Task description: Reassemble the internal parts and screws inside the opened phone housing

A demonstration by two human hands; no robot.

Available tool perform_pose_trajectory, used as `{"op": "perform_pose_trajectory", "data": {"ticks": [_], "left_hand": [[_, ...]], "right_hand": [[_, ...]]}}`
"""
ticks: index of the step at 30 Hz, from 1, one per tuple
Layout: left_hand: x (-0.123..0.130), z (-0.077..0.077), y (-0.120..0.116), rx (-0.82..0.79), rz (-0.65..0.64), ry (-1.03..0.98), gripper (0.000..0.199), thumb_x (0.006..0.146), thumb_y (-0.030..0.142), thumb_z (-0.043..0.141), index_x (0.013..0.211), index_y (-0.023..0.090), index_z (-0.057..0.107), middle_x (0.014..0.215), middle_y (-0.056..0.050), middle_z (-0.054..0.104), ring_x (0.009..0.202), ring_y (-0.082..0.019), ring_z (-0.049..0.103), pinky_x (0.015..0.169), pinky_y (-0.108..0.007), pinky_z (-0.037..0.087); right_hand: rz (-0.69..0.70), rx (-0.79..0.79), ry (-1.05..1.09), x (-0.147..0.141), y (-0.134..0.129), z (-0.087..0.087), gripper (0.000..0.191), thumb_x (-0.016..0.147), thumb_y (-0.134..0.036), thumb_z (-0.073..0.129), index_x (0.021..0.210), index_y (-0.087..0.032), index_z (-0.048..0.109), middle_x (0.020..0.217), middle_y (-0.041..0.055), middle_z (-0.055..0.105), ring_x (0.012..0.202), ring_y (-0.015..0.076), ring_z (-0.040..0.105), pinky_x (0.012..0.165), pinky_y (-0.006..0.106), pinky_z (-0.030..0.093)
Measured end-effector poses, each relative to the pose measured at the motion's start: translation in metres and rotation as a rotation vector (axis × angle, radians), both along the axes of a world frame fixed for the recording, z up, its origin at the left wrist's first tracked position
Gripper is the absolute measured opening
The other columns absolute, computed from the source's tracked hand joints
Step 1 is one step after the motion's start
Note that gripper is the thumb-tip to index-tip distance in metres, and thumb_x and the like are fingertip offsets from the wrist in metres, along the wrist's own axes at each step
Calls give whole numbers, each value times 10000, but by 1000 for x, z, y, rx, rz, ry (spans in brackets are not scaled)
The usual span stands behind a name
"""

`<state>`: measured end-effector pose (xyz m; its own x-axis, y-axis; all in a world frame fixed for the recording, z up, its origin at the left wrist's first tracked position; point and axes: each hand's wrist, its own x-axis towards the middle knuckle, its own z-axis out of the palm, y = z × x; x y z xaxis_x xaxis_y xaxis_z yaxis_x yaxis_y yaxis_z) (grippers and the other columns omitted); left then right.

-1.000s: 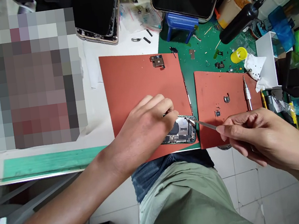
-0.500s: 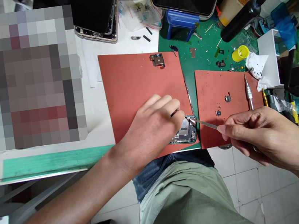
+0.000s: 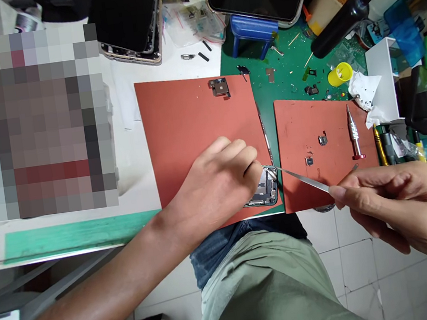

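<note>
The opened phone lies at the mat's front edge, its inner parts exposed. My left hand rests over its left part, with fingers curled closed. Whatever those fingers hold, if anything, is hidden under the hand. Between thumb and fingers, my right hand grips thin metal tweezers. Their narrow tip points left and ends just beyond the phone's upper right corner, apart from it as far as I can see. Under the phone is a reddish-brown mat.
On a second reddish mat lie small phone parts and a screwdriver. A camera-like module sits at the back of the first mat. Farther off stand a blue stand, larger phones and a black bottle.
My right hand has drawn back to the right and slightly down, taking the tweezers' tip away from the phone's inside. The left hand has hardly moved. The view has shifted slightly.
</note>
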<state>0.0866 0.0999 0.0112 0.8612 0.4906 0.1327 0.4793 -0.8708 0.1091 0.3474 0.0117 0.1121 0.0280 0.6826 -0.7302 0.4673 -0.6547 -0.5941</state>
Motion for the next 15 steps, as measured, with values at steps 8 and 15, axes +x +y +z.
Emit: {"op": "perform_pose_trajectory", "data": {"ticks": [8, 15], "left_hand": [[-4, -1, -1, 346, -154, -24, 331, 915, -88, 422, 850, 131, 661, 844, -47, 562, 734, -172, 487, 682, -344, 408], [3, -2, -1, 264, -106, -59, 301, 963, -17, 501, 762, 181, 605, 751, -18, 490, 695, -187, 435, 634, -358, 367]], "right_hand": [[-146, -97, 106, 14, -19, -9, 529, 888, -719, 735, 789, -201, 694, 505, -36, 525, 364, 71, 387, 354, 220, 237], [-187, -108, 145, 13, -25, -13, 519, 871, -711, 760, 884, -191, 753, 501, -40, 521, 367, 74, 393, 361, 220, 223]]}}
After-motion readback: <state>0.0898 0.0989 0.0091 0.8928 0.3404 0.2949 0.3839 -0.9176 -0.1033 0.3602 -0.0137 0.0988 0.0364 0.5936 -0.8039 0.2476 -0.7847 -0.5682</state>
